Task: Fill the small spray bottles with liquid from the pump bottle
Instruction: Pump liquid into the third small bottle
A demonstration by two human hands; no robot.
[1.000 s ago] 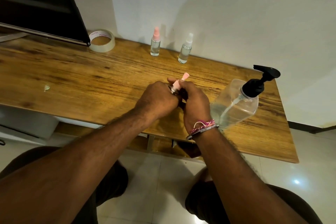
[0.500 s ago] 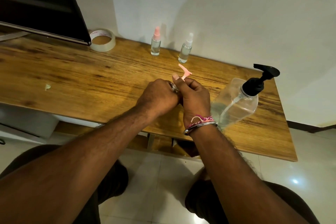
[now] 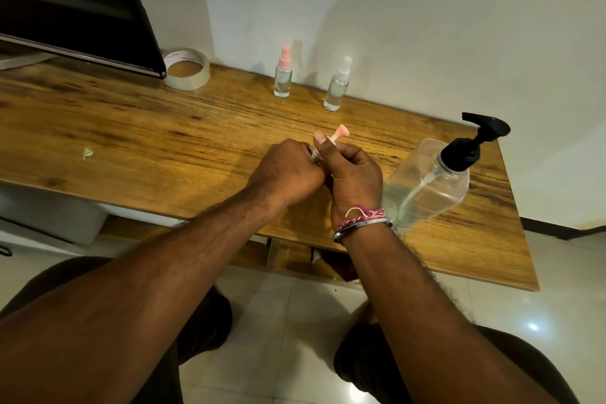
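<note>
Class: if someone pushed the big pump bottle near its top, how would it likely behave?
The pump bottle is clear plastic and seems only partly filled, so probably fairly light. Tall with a heavy-looking black pump head, it might tip rather than slide on the wooden table.

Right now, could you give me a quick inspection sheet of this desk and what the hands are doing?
Surface: wooden desk, small pale scrap at left.
Job's things: clear pump bottle with black pump; pink-capped spray bottle and white-capped spray bottle by the wall; pink sprayer piece.
Clutter: roll of clear tape.
Hands: left hand grips something mostly hidden; right hand pinches the sprayer piece.
Cables: nothing seen.
Surroundings: dark screen, white wall, tiled floor.
</note>
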